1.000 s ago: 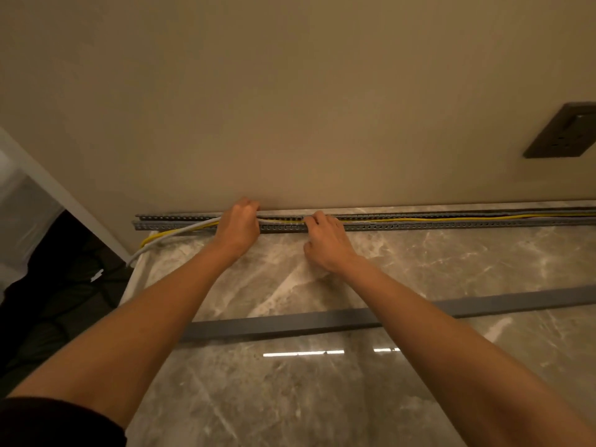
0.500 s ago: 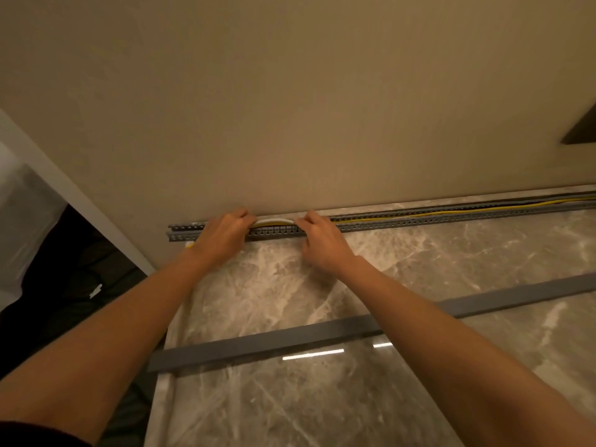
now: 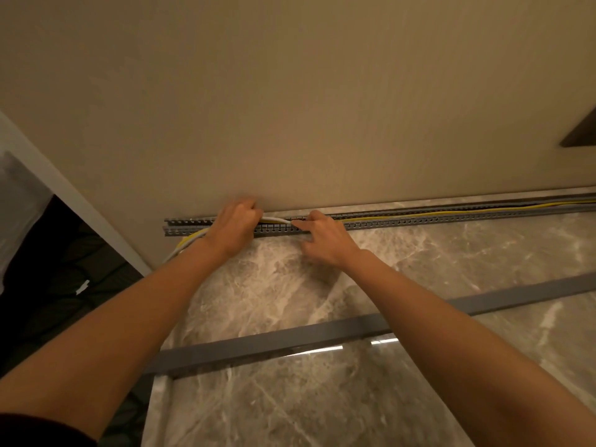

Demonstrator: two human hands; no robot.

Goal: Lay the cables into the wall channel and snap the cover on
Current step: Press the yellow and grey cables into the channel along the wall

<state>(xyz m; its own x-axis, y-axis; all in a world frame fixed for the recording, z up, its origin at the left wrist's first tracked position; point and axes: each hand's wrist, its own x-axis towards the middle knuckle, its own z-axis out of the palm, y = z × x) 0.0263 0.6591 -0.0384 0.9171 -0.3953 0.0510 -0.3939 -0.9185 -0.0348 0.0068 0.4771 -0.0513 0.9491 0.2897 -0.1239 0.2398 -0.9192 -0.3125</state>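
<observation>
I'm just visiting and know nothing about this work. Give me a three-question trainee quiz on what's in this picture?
1. True or false: the grey cover is already snapped onto the slotted channel.
2. What colour is the cable arching between the left hand and the right hand? A) white B) red C) blue
3. Fill in: a ____ cable runs along inside the channel to the right.

Key: 1 false, it lies loose on the marble surface; 2 A, the white cable; 3 yellow.

Both hands [image 3: 237, 229] [image 3: 325, 238] outstretched, fingers curled
</observation>
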